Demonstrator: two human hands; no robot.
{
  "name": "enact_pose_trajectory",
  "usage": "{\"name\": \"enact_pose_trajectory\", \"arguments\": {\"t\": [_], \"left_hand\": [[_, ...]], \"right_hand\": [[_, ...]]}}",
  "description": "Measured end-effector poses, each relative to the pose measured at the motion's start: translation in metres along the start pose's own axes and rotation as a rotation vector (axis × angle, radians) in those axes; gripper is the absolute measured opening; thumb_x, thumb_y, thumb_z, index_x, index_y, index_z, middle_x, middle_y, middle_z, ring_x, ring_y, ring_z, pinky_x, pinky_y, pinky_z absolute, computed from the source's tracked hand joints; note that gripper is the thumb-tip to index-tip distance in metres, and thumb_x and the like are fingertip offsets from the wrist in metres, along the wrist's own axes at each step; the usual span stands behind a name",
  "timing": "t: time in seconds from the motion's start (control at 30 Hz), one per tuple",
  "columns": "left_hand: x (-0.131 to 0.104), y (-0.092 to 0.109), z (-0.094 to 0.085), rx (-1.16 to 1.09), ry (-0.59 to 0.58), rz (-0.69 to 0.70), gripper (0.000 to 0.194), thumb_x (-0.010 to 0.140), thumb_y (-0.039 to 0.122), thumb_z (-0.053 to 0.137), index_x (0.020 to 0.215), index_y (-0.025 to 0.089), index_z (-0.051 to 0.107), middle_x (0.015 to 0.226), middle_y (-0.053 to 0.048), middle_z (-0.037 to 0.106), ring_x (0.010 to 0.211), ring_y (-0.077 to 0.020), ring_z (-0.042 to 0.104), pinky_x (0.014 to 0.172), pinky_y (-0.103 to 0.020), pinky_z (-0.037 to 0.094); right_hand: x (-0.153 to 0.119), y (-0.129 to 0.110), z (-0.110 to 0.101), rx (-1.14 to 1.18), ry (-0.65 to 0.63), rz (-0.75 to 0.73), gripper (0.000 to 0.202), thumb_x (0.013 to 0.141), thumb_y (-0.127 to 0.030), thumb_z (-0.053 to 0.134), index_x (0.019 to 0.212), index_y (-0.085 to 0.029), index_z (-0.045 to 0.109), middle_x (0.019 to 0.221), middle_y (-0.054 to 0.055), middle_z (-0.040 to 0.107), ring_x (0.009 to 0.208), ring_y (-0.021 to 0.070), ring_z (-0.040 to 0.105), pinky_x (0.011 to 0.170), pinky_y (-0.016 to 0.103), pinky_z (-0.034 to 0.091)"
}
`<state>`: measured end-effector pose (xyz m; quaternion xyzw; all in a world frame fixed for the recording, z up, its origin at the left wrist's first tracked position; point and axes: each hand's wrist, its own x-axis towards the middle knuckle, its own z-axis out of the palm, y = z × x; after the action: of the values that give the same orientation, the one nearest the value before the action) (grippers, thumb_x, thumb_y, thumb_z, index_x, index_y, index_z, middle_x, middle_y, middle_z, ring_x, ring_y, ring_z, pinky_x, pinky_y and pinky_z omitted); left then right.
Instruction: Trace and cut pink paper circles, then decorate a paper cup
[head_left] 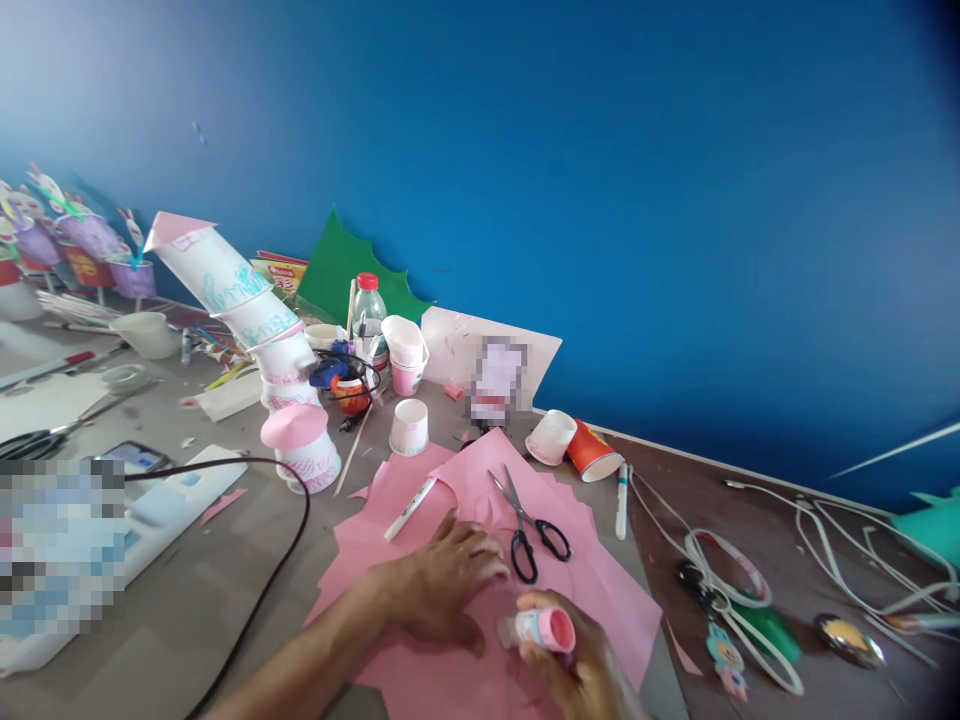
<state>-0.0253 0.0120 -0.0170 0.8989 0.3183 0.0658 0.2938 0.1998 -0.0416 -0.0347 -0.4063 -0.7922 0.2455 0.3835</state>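
My left hand [448, 582] lies flat on the pink paper [615, 600], its fingers stretched out and pressing the sheet. In my right hand [581, 665] is a small glue stick [546, 630], pink at its near end, with the other end pointing left and low over the paper. That far end is blurred. Black-handled scissors [525, 520] rest slightly apart on the paper beyond both hands. A white marker [410, 508] lies on the paper's upper left part.
Stacked, decorated paper cups [255, 320] lean at the left, near a cup with a pink cone roof [307, 450]. A white cup [409, 427], a red cup [594, 452] and a bottle [367, 310] stand behind. A black cable [289, 550] crosses the table; lanyards [724, 570] lie right.
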Motion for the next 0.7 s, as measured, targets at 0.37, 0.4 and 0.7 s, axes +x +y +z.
{"name": "enact_pose_trajectory", "arguments": {"t": [0.37,0.4,0.7], "left_hand": [[-0.001,0.01,-0.01,0.035,-0.104,-0.033,0.047,0.077,0.035,0.072,0.121,0.026,0.057,0.135,-0.008,0.05,0.134,-0.0334,0.038,0.114,-0.062,0.019],[-0.001,0.01,-0.009,0.035,-0.101,-0.034,0.046,0.077,0.034,0.072,0.12,0.027,0.057,0.135,-0.007,0.05,0.134,-0.0331,0.038,0.114,-0.062,0.019],[-0.002,0.001,0.002,0.074,-0.059,0.018,0.054,0.075,0.038,0.073,0.124,0.027,0.054,0.136,-0.008,0.049,0.133,-0.0354,0.037,0.113,-0.063,0.02]], "right_hand": [[-0.014,0.008,-0.012,-0.03,0.084,0.114,0.035,0.092,-0.049,0.057,0.104,-0.017,0.067,0.088,0.012,0.077,0.075,0.0234,0.075,0.065,0.026,0.062],[-0.014,0.007,-0.014,-0.036,0.083,0.083,0.033,0.092,-0.048,0.058,0.104,-0.018,0.067,0.088,0.011,0.077,0.075,0.0232,0.075,0.065,0.026,0.062],[0.004,-0.018,-0.005,-0.107,0.02,-0.247,0.029,0.099,-0.047,0.045,0.103,-0.021,0.059,0.075,0.004,0.072,0.062,0.0184,0.071,0.061,0.025,0.059]]}}
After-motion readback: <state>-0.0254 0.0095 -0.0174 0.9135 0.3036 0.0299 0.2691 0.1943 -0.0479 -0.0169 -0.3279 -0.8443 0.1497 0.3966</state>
